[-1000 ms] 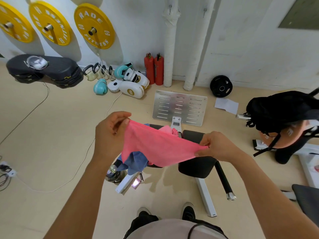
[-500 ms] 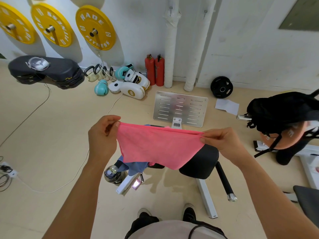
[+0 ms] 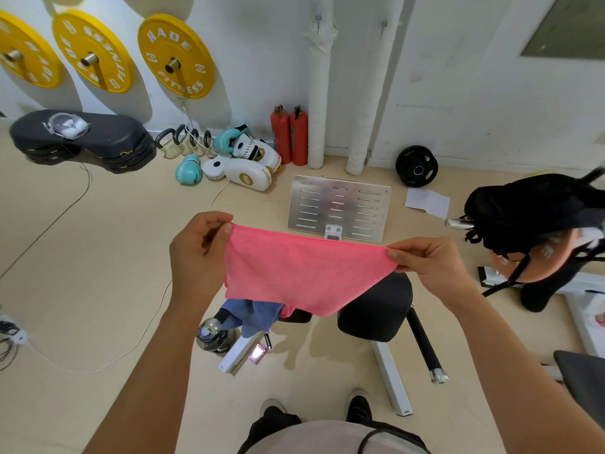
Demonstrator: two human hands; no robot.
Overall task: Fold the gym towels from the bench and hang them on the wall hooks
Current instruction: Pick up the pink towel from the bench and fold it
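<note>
Left hand (image 3: 199, 257) pinches the left top corner of the pink towel (image 3: 301, 273), thumb and fingers closed on the cloth. Right hand (image 3: 432, 262) pinches the right top corner the same way. Hands are well apart, so the top edge is pulled taut between them.

The towel hangs in the air above the black padded table (image 3: 376, 309), in front of the person's chest, touching nothing but the two hands as far as I can tell. Its long axis runs left to right along the stretched edge, tilted slightly down toward the right hand. The body sags to a rounded point aimed down at the table. It looks already doubled, but the layers are hard to separate from this angle.

A blue towel (image 3: 255, 314) lies bunched at the left end of the table, just under the pink towel's lower left; a bit of pink cloth shows beside it.

Risks, as a judgement: each grip is only a corner pinch, so one slip would drop a side and undo the fold. The sagging lower edge could skew the next fold. Lowering it toward the table could drag the blue towel off onto the floor (image 3: 98, 257). No wall hooks clearly identifiable near the table.
</note>
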